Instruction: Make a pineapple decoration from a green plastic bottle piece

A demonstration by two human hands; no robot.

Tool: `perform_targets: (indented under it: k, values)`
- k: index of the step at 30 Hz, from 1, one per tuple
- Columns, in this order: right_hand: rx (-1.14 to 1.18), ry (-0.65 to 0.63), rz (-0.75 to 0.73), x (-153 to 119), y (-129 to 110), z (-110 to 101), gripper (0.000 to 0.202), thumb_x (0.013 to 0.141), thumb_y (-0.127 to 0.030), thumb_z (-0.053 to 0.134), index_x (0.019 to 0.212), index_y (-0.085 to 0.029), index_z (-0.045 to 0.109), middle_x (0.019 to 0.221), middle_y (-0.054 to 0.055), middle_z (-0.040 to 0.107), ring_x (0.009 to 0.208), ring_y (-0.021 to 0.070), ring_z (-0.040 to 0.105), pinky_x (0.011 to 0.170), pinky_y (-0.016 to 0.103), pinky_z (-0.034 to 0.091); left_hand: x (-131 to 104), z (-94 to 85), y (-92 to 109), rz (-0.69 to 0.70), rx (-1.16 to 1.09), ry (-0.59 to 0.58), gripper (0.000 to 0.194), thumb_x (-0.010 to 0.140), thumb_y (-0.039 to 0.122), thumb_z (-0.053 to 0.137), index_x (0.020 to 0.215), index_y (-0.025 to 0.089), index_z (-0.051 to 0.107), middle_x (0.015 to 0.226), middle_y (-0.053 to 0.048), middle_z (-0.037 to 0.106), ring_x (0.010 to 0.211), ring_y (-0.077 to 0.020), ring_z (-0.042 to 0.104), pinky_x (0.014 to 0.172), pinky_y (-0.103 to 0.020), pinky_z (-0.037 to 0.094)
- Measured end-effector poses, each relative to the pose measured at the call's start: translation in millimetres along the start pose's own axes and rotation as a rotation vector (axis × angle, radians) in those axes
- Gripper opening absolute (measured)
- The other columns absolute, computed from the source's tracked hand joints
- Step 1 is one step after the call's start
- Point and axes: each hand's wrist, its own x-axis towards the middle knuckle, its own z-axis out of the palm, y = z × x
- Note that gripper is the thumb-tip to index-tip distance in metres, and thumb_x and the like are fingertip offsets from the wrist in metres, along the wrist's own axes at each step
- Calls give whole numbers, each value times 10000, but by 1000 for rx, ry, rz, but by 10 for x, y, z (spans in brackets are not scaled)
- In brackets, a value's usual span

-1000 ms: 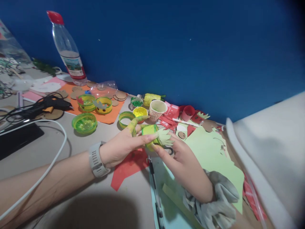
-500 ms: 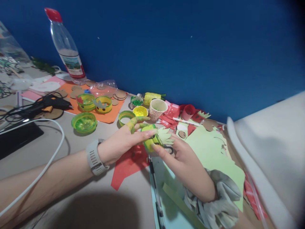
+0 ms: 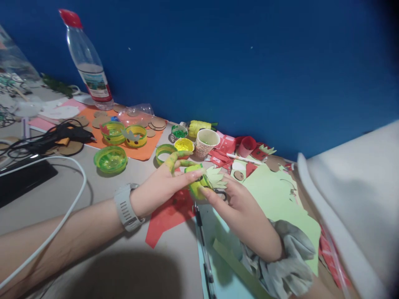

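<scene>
Between my two hands is a small yellow-green painted ring point(image 3: 195, 192) with a pale green paper crown point(image 3: 215, 177) on its right side. My left hand point(image 3: 168, 176), its fingers smeared with green paint, grips the ring from the left with the thumb on top. My right hand point(image 3: 238, 199) pinches the ring's near right side with thumb and fingers. Black handle loops, like those of scissors point(image 3: 222, 194), show by my right fingers; whether that hand holds them I cannot tell. Below lie red paper point(image 3: 170, 218) and a black pen point(image 3: 202, 245).
Painted rings point(image 3: 136, 137), a green plastic bowl point(image 3: 110, 161), a paper cup point(image 3: 206, 143) and a yellow paint cup point(image 3: 183, 145) stand behind. A tall bottle point(image 3: 93, 79) and a glue gun point(image 3: 75, 133) are left. Green paper point(image 3: 274, 199) lies right. A white cable point(image 3: 75, 199) crosses my left forearm.
My left index finger has bent slightly and drawn back from the paper cup. The painted ring stays in both hands, nearly in the same place.
</scene>
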Motion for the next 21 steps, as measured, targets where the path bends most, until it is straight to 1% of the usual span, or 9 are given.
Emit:
perform_targets:
  k: [5,9,12,15,18,21]
  values:
    - [-2,-27,-7,8,15,-6,94,938,-235,535,978,-192,608,1054,27,633,1035,188,553,941,296,406,5,9,23,-7,21,-1,383,817,326,691,1145,205,535,1055,-50,666,949,-170,641,706,-217,491]
    - [19,-35,7,9,5,-20,107,935,-243,553,1012,-211,620,1073,6,640,1015,171,575,918,274,414,19,15,24,-22,15,-1,395,813,332,695,1148,205,530,1053,-45,664,930,-163,647,696,-218,495]
    - [85,-57,31,4,-15,-33,148,930,-273,573,1064,-232,620,1052,-7,647,1027,163,586,915,259,426,17,16,20,-33,28,-2,377,828,335,675,1157,212,539,1066,-51,659,936,-175,645,722,-250,505]
    - [199,-60,105,-1,-23,-16,199,920,-327,594,1104,-250,608,1081,-19,653,1029,164,603,896,260,448,-4,18,22,3,19,-6,369,825,316,679,1156,220,548,1099,-61,653,974,-194,642,790,-286,508]
    - [270,-39,155,4,-14,29,182,911,-334,604,1064,-236,614,1066,-13,668,949,168,633,853,273,471,-31,27,29,34,20,4,390,812,295,693,1160,213,538,1131,-72,645,976,-200,650,797,-284,511]
    - [258,-28,140,16,-2,58,107,906,-301,608,950,-205,627,1016,-3,681,887,166,642,857,279,470,-43,33,35,15,48,-3,412,827,316,674,1185,202,505,1137,-82,646,924,-189,668,777,-280,517]
